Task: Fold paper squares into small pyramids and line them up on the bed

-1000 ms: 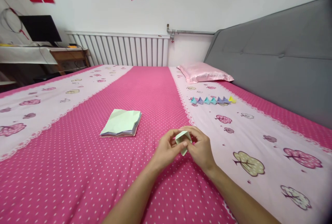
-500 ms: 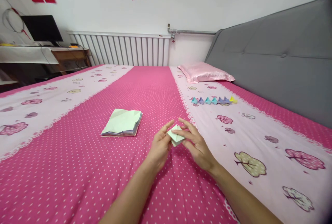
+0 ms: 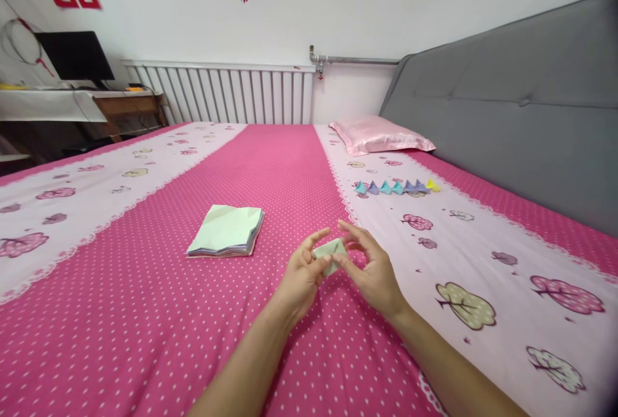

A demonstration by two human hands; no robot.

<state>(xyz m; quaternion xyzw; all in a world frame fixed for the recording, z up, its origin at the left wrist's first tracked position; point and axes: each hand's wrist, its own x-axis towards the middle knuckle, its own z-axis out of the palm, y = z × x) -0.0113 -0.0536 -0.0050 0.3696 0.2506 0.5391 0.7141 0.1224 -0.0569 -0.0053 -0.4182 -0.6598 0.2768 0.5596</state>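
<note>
Between my two hands is a small pale green folded paper (image 3: 333,253), held above the bed. The thumb and fingers of my left hand (image 3: 303,270) pinch its left side. My right hand (image 3: 373,269) grips the right side, its thumb on the near face and the other fingers curled behind. Part of the paper is hidden by the fingers. To the left lies a stack of square paper sheets (image 3: 226,230), pale green on top. A row of small folded paper pieces (image 3: 385,188) in turquoise, purple and yellow sits further off to the right.
The bed has a pink dotted sheet (image 3: 145,314) with pale printed bands. A pink pillow (image 3: 379,135) lies at the far right beside the grey headboard (image 3: 512,82). Behind the bed stands a white radiator (image 3: 232,92); a desk with a monitor (image 3: 74,56) is at the far left.
The folded paper has turned in my hands, from a diamond with a centre crease to a flatter, tilted face. My right fingers moved off its front to behind it, and both thumbs now press the front.
</note>
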